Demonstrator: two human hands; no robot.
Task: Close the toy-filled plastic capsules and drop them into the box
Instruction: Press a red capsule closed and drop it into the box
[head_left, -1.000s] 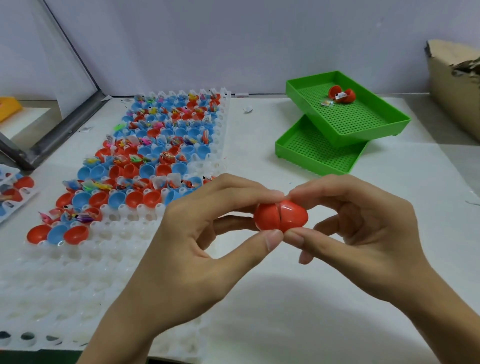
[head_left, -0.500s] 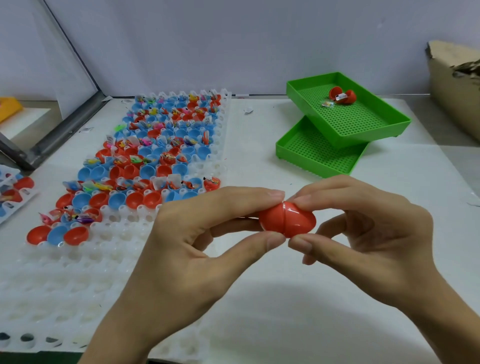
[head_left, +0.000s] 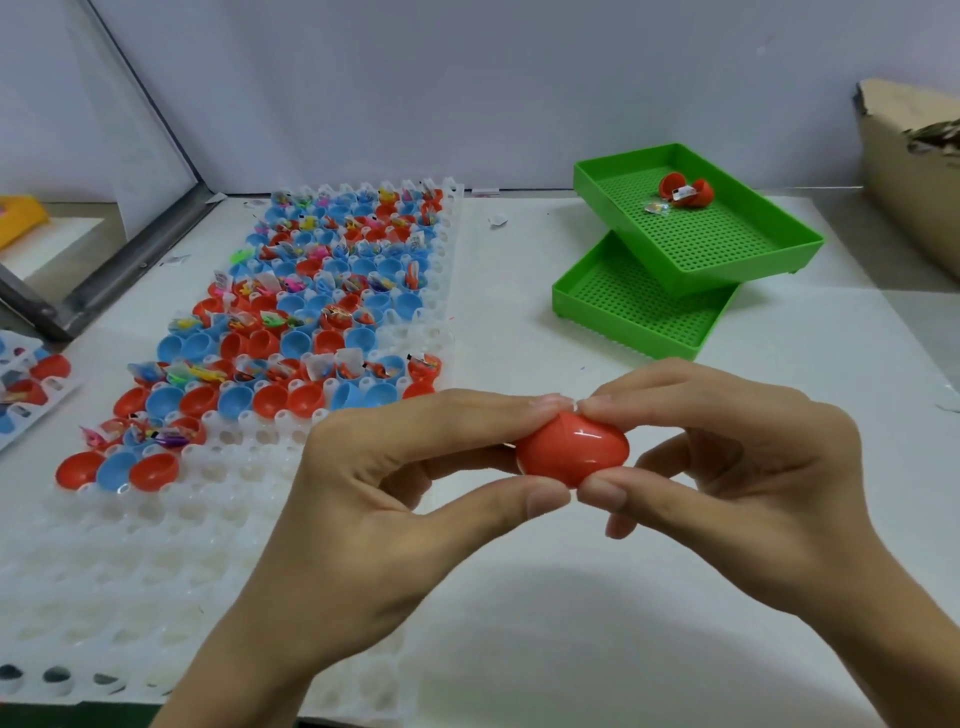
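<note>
Pinched from both sides: 1 red capsule (head_left: 571, 453), halves together, held above the bench (head_left: 571, 597) near its front edge. Left hand (head_left: 363, 525) grips the capsule's left end, forefinger on top, thumb beneath. Right hand (head_left: 737, 483) grips the right end the same way; the 2 forefinger tips meet on top of the capsule.

Item 2: white socket tray (head_left: 156, 571), lying along the bench's left side from the front edge to the back edge. Its near rows hold nothing; its middle and far rows hold open capsule halves (head_left: 291, 332), red and blue, many carrying small toys in clear wrappers.

Item 3: 2 green perforated trays (head_left: 639, 312) towards the back right of the bench, the upper one skewed across the lower. In the upper tray lies 1 open red capsule (head_left: 685, 189) with a small packet beside it.

Item 4: cardboard box (head_left: 909, 171) at the bench's far right edge, partly out of frame.

Item 5: second tray of capsules (head_left: 31, 384), at the left edge, only partly visible.
</note>
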